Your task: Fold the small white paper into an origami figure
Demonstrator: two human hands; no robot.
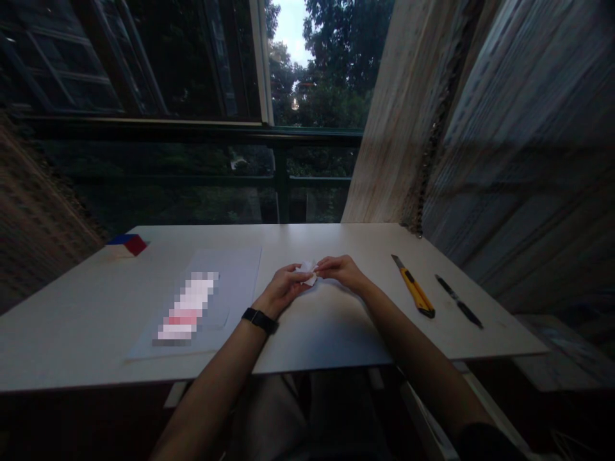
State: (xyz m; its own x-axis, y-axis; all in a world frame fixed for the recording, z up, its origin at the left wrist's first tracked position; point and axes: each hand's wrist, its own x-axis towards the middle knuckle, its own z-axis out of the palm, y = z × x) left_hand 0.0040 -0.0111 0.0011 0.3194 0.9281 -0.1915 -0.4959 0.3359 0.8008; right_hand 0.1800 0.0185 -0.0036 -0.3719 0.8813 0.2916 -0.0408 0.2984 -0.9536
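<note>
A small piece of folded white paper (pixel 307 267) is held between both hands, a little above the middle of the white table. My left hand (pixel 283 287), with a dark band on its wrist, grips the paper from the left, thumb on top. From the right, my right hand (pixel 342 270) pinches the paper's edge with its fingertips. The fingers partly cover the paper, so its exact folded shape cannot be made out.
On the white table (pixel 298 346), white sheets (pixel 235 275) and a blurred-out item (pixel 187 307) lie left. A yellow utility knife (pixel 414 287) and black pen (pixel 459 301) lie right. A red, blue and white block (pixel 127 246) sits far left. Curtains (pixel 384 128) flank the window.
</note>
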